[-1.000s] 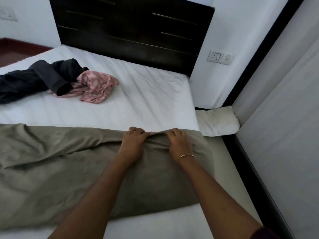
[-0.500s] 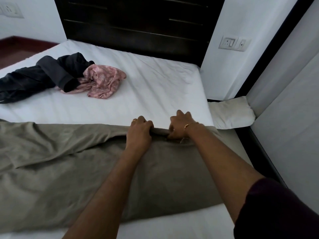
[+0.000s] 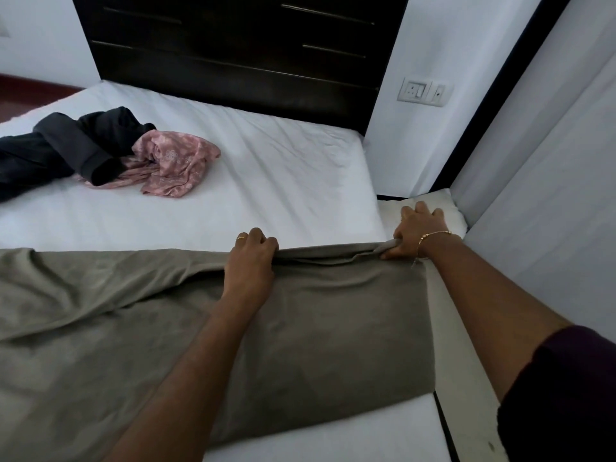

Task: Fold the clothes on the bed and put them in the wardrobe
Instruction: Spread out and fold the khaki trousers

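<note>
A large grey-olive cloth (image 3: 333, 328) lies spread across the near part of the white bed (image 3: 266, 181). My left hand (image 3: 251, 261) grips its far edge near the middle. My right hand (image 3: 418, 231) pinches the same edge at the bed's right side, pulling it taut between the two hands. At the back left of the bed, a dark garment (image 3: 63, 145) lies crumpled, partly over a pink floral cloth (image 3: 173, 165).
A dark wooden headboard (image 3: 233, 51) stands behind the bed. A white pillow (image 3: 446, 211) sits in the gap between the bed and a white panel (image 3: 550, 195) on the right. A wall socket (image 3: 425, 91) is on the wall above it.
My right hand has slid to the right along the cloth's far edge, out to the bed's side, stretching the edge. My left hand has kept its grip in place.
</note>
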